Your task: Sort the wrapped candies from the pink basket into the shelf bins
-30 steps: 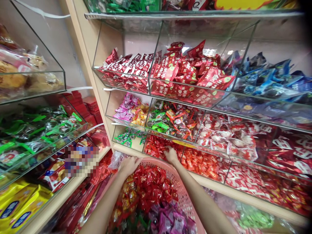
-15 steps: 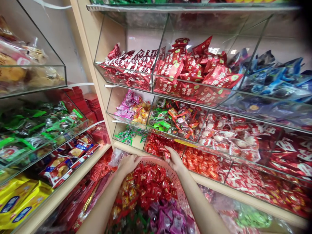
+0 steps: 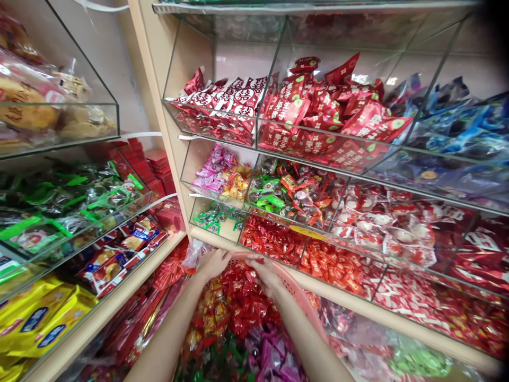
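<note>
A pink perforated basket [image 3: 304,302] holds red candies [image 3: 254,313], golden ones [image 3: 210,318], purple ones [image 3: 270,353] and dark green-wrapped ones. My left hand [image 3: 214,263] is closed on the basket's far rim at its left side. Over the red candies, just inside the far rim, is my right hand [image 3: 266,276], its fingers closed together near a bit of red wrapper; what it holds is too small to make out. Beyond the rim, the lowest shelf compartment holds small red candies [image 3: 274,239].
Glass-fronted shelf compartments [image 3: 254,143] with wrapped sweets rise ahead and to the right. Another glass-fronted shelf [image 3: 59,140] stands at the left, with yellow packs [image 3: 47,318] low down. A wooden ledge [image 3: 338,286] runs behind the basket.
My right hand has moved from the red candy compartment back and left over the basket. My left hand stays on the rim. The view has shifted slightly.
</note>
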